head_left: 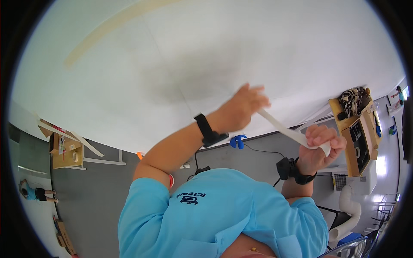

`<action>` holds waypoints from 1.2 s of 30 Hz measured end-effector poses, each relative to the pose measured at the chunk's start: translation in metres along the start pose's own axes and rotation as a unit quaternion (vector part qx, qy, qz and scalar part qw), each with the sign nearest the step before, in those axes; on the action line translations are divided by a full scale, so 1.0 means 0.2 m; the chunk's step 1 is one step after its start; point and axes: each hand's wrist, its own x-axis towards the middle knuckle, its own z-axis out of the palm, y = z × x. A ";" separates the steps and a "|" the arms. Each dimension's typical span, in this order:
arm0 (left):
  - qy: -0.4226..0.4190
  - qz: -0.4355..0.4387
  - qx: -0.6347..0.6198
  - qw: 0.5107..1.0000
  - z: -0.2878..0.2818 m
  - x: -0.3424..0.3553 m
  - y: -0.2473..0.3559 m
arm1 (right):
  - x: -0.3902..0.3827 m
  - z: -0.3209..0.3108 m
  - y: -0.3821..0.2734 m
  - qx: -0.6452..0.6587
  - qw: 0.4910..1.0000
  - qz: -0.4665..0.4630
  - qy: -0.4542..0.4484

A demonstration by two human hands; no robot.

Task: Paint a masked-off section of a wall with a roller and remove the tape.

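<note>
White strip (284, 130) in right hand (320, 144), pale surface (116, 81) behind (shadowed), cardboard box (373, 135).

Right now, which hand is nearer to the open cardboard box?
Right. The right hand is just left of the cardboard box in this view; the left hand is farther left, with the white strip between them.
</note>
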 end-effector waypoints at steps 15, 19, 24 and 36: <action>0.135 -0.400 -0.312 0.851 -0.35 -1.20 0.23 | -0.62 0.89 0.40 -0.196 0.878 0.372 -0.231; 0.248 -0.406 -0.293 0.829 -0.42 -1.57 0.24 | -0.78 1.30 0.48 -0.101 0.866 0.385 -0.304; 0.414 -0.443 -0.407 0.683 -0.55 -1.85 0.33 | -0.95 1.69 0.53 -0.044 0.855 0.403 -0.323; 0.427 -0.513 -0.327 0.668 -0.76 -2.27 0.33 | -1.13 2.05 0.56 -0.036 0.827 0.417 -0.375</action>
